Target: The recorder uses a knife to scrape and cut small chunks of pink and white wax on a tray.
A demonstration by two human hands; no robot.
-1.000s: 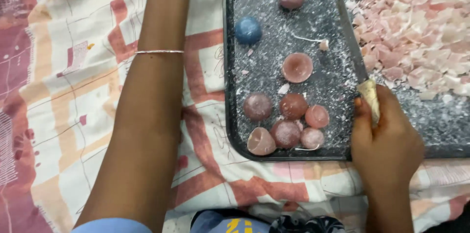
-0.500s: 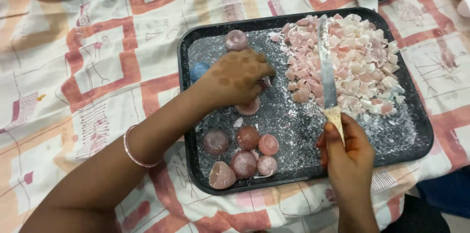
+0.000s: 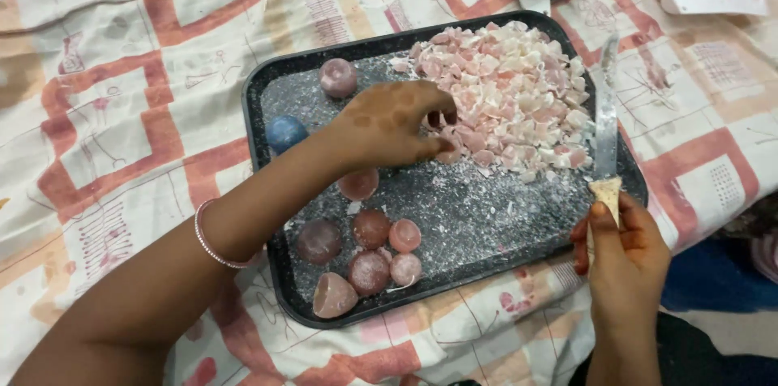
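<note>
Black tray (image 3: 267,191) on patterned cloth (image 3: 121,110). Blue ball (image 3: 285,133) by tray's left edge, pink balls (image 3: 369,252) at front-left. My left hand (image 3: 385,126), fingers pinched narrow, touches wax chips (image 3: 510,94) mid-tray. My right hand (image 3: 620,252) grips knife (image 3: 606,130) at tray's right rim.

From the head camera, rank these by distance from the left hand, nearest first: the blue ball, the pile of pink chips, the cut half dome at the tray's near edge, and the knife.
Measured from the left hand:
1. Pile of pink chips, at its fingertips, tray's right half.
2. Blue ball, just left of the hand, by the tray's left rim.
3. Cut half dome, near edge of the tray.
4. Knife, far right, held in the right hand.
</note>
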